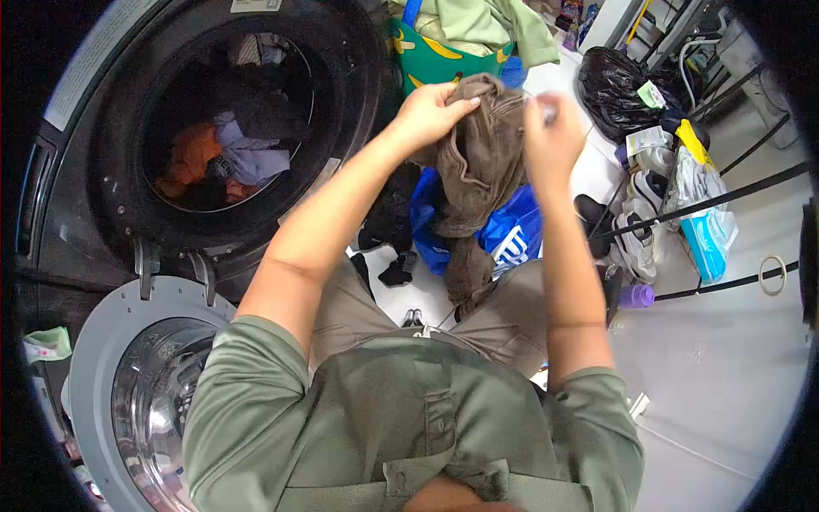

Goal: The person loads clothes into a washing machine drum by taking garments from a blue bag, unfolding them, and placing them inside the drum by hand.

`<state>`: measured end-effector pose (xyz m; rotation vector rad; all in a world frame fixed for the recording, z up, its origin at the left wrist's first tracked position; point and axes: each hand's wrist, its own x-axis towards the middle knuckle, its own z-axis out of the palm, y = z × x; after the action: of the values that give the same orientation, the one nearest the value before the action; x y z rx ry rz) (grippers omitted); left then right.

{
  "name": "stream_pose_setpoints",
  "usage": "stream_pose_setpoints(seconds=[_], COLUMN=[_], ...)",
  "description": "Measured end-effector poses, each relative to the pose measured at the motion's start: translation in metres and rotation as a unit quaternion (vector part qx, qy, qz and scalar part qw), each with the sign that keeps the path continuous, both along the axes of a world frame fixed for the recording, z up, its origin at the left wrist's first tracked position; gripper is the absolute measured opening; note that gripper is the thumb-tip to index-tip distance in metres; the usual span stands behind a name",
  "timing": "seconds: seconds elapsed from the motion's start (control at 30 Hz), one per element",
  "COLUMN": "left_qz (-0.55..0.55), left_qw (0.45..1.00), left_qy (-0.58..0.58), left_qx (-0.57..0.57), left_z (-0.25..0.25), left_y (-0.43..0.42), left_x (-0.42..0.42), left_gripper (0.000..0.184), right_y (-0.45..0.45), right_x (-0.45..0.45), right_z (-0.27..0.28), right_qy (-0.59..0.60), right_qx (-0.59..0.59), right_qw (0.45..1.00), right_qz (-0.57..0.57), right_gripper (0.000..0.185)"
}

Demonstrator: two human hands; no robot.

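Brown trousers [485, 158] hang bunched in front of me, above a blue bag and my lap. My left hand [437, 113] pinches their upper edge between thumb and fingers. At the opposite upper edge is my right hand [554, 141], its fingers curled closed on the cloth and slightly blurred by motion. Below, a blue bag [512, 235] with white lettering is partly covered by the hanging cloth. To the left, the washing machine drum [294, 128] holds orange [194, 154], pale [252, 162] and dark clothes. Its round door [92, 384] stands open.
A green bag with a banana print [444, 58] holds a light green cloth [490, 26]. Dark socks [397, 269] lie on the floor. At right are a black plastic bag [621, 90], shoes [636, 243], a blue-and-white packet [706, 243] and a purple cap [637, 296].
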<state>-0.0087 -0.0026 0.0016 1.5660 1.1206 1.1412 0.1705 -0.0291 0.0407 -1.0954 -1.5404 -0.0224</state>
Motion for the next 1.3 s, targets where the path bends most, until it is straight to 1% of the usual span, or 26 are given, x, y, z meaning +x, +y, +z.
stream_pose_setpoints(seconds=[0.03,0.07,0.1,0.13,0.17,0.2,0.23,0.27,0.3,0.33,0.37,0.43,0.47,0.53,0.57,0.63,0.7,0.73,0.83,0.9,0.97,1.0,1.13,1.2,1.27,1.3], left_qz=[0.024,0.034,0.043,0.040,0.037,0.036,0.040,0.032,0.025,0.010,-0.017,-0.040,-0.040,-0.072,-0.066,-0.055,-0.035,-0.035,-0.042,-0.058,-0.011,0.036,0.107,0.133,0.131,0.137], left_qw=[0.998,0.998,0.996,0.994,0.990,0.985,0.977,0.968,0.957,0.947,0.964,0.963,0.965,0.947,0.954,0.976,0.981,0.996,0.988,0.987,0.976,0.936,0.943,0.909,0.909,0.901], left_qy=[0.047,0.041,0.059,0.096,0.132,0.163,0.189,0.227,0.265,0.242,0.191,0.198,0.194,0.222,0.214,0.149,0.176,0.070,0.107,0.095,0.180,0.278,0.240,0.281,0.280,0.293], left_qx=[0.034,0.020,0.041,0.039,0.040,0.052,0.092,0.103,0.116,0.212,0.185,0.180,0.171,0.221,0.201,0.150,0.074,0.047,0.101,0.118,0.124,0.211,0.204,0.277,0.278,0.288], left_z=[-0.014,-0.020,-0.018,-0.014,-0.010,-0.020,-0.016,-0.008,-0.001,-0.024,-0.021,-0.018,-0.019,-0.017,-0.009,-0.020,-0.017,-0.019,-0.013,-0.012,-0.009,-0.012,-0.030,-0.018,-0.010,-0.006], left_y=[0.004,-0.001,-0.011,-0.022,-0.027,-0.024,-0.031,-0.042,-0.049,-0.044,-0.048,-0.053,-0.059,-0.066,-0.068,-0.052,-0.038,-0.038,-0.041,-0.039,-0.033,-0.023,0.000,-0.001,0.001,0.002], left_x=[0.000,0.006,0.012,0.018,0.022,0.023,0.025,0.028,0.031,0.033,0.040,0.049,0.056,0.064,0.061,0.050,0.031,0.029,0.046,0.051,0.039,0.028,0.010,0.014,0.022,0.023], left_gripper=[0.021,0.021,0.020,0.020,0.020,0.022,0.022,0.022,0.022,0.022,0.024,0.025,0.025,0.023,0.020,0.020,0.022,0.022,0.023,0.024,0.026,0.029,0.034,0.034,0.035,0.035], right_y=[-0.021,-0.026,-0.037,-0.034,-0.034,-0.027,-0.022,-0.028,-0.019,-0.011,-0.005,0.000,-0.001,-0.005,-0.007,-0.013,-0.016,-0.013,0.003,0.011,0.018,0.021,0.009,-0.008,-0.015,-0.010], right_x=[-0.014,-0.019,-0.028,-0.037,-0.039,-0.043,-0.046,-0.048,-0.050,-0.050,-0.053,-0.062,-0.063,-0.062,-0.060,-0.055,-0.052,-0.051,-0.051,-0.051,-0.049,-0.047,-0.041,-0.030,-0.028,-0.029], right_z=[-0.015,-0.045,-0.056,-0.090,-0.101,-0.122,-0.137,-0.124,-0.130,-0.125,-0.122,-0.120,-0.122,-0.121,-0.121,-0.117,-0.111,-0.108,-0.099,-0.094,-0.088,-0.085,-0.072,-0.057,-0.043,-0.041], right_qy=[0.073,0.095,0.167,0.175,0.152,0.248,0.338,0.308,0.119,-0.026,-0.130,-0.275,-0.320,-0.374,-0.389,-0.406,-0.420,-0.422,-0.425,-0.430,-0.429,-0.428,-0.421,-0.430,-0.388,-0.391], right_qx=[-0.076,-0.154,-0.296,-0.283,-0.277,-0.334,-0.385,-0.431,-0.426,-0.400,-0.377,-0.342,-0.330,-0.311,-0.305,-0.289,-0.273,-0.266,-0.273,-0.278,-0.286,-0.285,-0.235,-0.186,-0.135,-0.131], right_qw=[0.992,0.970,0.908,0.916,0.917,0.861,0.791,0.773,0.831,0.854,0.855,0.838,0.828,0.815,0.810,0.808,0.809,0.812,0.817,0.816,0.818,0.820,0.842,0.840,0.885,0.884], right_qz=[0.065,0.161,0.246,0.225,0.244,0.292,0.336,0.349,0.337,0.333,0.331,0.324,0.321,0.316,0.315,0.314,0.307,0.301,0.278,0.267,0.256,0.249,0.242,0.274,0.221,0.222], right_gripper=[0.011,0.012,0.016,0.019,0.023,0.025,0.027,0.031,0.035,0.035,0.035,0.036,0.036,0.037,0.037,0.038,0.039,0.039,0.040,0.041,0.042,0.043,0.044,0.044,0.044,0.044])
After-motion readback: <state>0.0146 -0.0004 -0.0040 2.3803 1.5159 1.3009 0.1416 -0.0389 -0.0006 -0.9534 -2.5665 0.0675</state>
